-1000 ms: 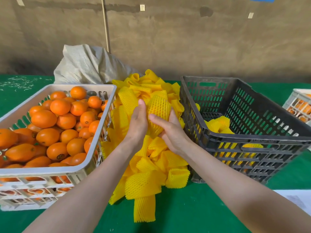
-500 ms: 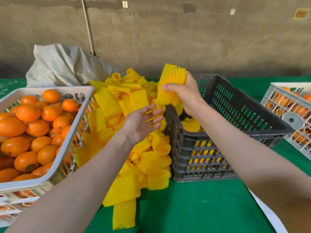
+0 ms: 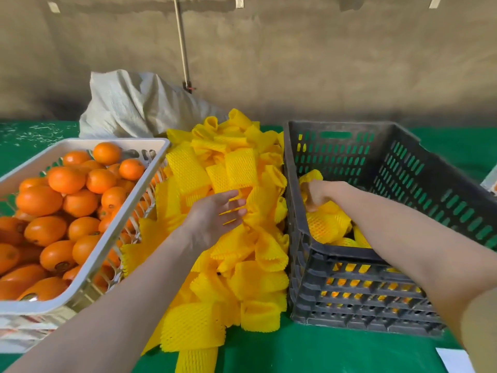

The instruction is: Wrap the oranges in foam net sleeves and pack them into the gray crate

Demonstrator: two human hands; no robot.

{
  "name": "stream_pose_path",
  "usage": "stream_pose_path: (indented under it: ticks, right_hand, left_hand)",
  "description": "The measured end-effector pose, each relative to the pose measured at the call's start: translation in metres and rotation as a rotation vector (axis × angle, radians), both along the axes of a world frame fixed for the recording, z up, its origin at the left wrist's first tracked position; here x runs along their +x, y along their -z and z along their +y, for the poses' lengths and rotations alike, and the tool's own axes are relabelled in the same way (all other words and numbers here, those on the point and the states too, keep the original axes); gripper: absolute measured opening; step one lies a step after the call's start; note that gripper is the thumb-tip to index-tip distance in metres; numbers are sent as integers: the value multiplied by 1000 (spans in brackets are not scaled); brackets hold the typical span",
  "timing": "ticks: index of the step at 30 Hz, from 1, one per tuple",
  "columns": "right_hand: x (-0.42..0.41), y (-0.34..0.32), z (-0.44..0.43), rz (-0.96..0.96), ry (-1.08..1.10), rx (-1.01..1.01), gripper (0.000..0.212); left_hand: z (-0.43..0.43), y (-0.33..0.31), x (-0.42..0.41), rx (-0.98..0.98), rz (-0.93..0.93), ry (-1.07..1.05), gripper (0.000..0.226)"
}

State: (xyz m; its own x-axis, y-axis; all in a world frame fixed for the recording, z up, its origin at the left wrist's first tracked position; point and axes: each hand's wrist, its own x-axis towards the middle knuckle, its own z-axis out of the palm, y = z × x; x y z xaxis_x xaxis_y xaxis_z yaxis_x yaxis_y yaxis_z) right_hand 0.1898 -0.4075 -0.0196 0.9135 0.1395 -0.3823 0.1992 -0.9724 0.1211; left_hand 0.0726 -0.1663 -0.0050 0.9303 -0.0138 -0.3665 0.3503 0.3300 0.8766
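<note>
Bare oranges (image 3: 67, 181) fill the white crate (image 3: 113, 235) on the left. A heap of yellow foam net sleeves (image 3: 242, 168) lies between it and the gray crate (image 3: 347, 125) on the right. My left hand (image 3: 215, 219) hovers over the heap, fingers straight and spread, holding nothing. My right hand (image 3: 320, 193) is down inside the gray crate by its left wall, fingers curled round a sleeved orange (image 3: 312, 175) that is mostly hidden. Other wrapped oranges (image 3: 325, 227) lie on the crate floor just below it.
A pale woven sack (image 3: 134, 106) slumps behind the white crate, with a thin pole (image 3: 183, 44) against the wall. A sheet of white paper (image 3: 454, 359) lies on the green table cover (image 3: 322, 354). Part of another crate (image 3: 490, 181) shows at the right edge.
My right hand has carried the sleeved orange from above the gray crate's rim down into the crate. The left hand has stayed open over the sleeve heap.
</note>
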Motion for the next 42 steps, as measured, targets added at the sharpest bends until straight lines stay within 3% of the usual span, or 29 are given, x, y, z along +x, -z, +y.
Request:
stream_pose_path:
  ticks: [4, 8, 10, 13, 16, 19, 23, 26, 31, 36, 42]
  right_hand:
    - [6, 17, -3, 50, 67, 119, 61]
    - [4, 15, -7, 13, 93, -35, 68]
    - [1, 1, -9, -186, 143, 33, 62]
    - [-5, -33, -4, -636, 246, 503, 48]
    - [-27, -70, 26, -937, 128, 808, 28]
    - [-61, -85, 76, -793, -136, 807, 22]
    - [-95, -57, 137, -265, -433, 296, 39]
    - [-106, -16, 165, -50, -411, 87, 53]
    - [-103, 22, 190, -141, -48, 499, 83]
    - [-101, 23, 193, -262, -48, 545, 37]
    - [-123, -25, 189, -219, 28, 1085, 25]
  left_hand:
    - [4, 7, 2, -16, 32, -47, 21]
    - [7, 13, -3, -9, 35, -55, 22]
    - [15, 13, -6, -15, 33, -69, 22]
    - [32, 7, -10, -22, 24, -79, 21]
    - [51, -5, -13, -14, 8, -97, 19]
    - [70, -15, -15, -14, -24, -127, 17]
    - [89, -22, -24, -45, -63, -150, 15]
    - [101, -26, -33, -66, -93, -160, 14]
    - [117, -27, -50, -62, -145, -145, 16]
    - [131, -26, -62, 9, -175, -119, 16]
    - [130, -21, -64, 353, -225, -58, 41]
